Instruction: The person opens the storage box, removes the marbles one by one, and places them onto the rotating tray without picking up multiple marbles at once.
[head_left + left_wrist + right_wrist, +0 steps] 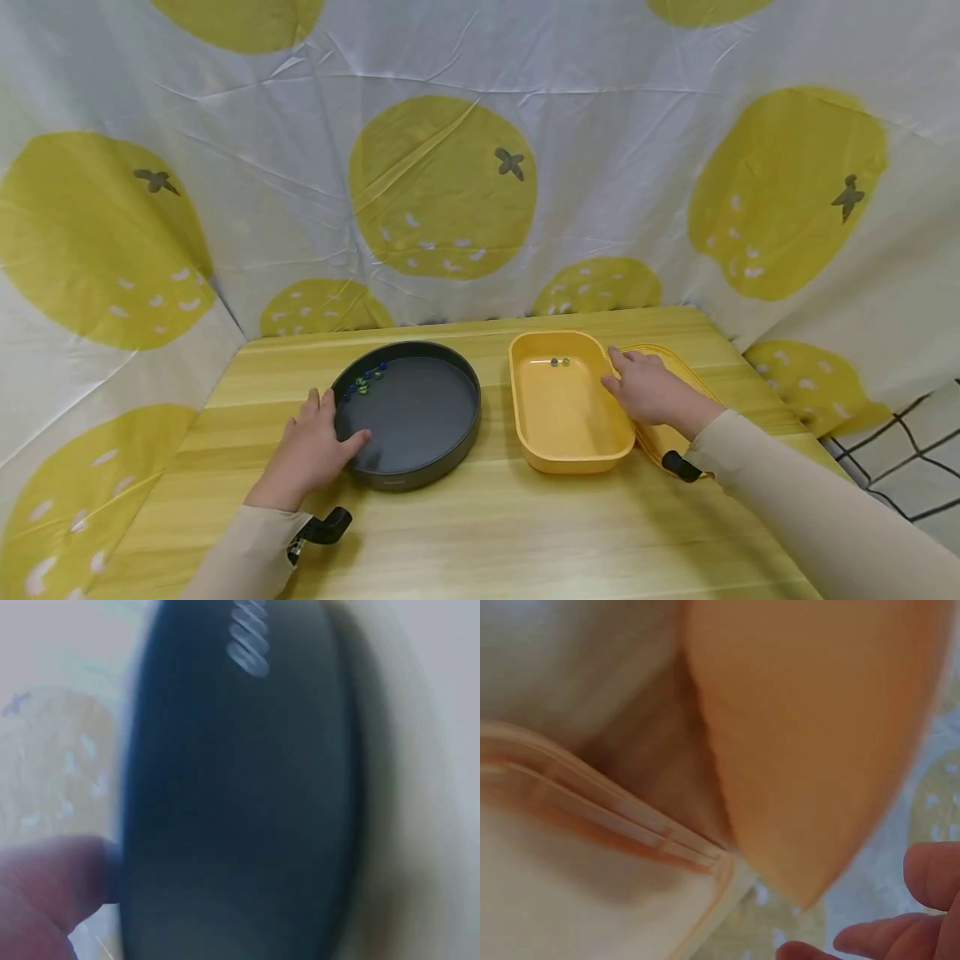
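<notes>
A round dark grey pan [420, 408] lies on the left of the table, with several blue and green marbles [363, 385] along its far left inner edge. My left hand [307, 454] is at its left rim, fingers spread, thumb at the rim; the left wrist view shows the pan's outer wall [240, 787] close up beside the thumb [67, 877]. To the right stands a yellow rectangular container [566, 417] holding two small marbles [559, 362]. My right hand [648, 387] is by its right wall, fingers extended and nothing in them. Beneath that arm lies the yellow lid [663, 437].
The wooden-patterned table [465, 533] carries these things. A white curtain with yellow fruit prints [442, 187] hangs behind it and along both sides. Black grid wire [900, 450] shows at the far right. A black strap piece [326, 527] sticks out from the left cuff.
</notes>
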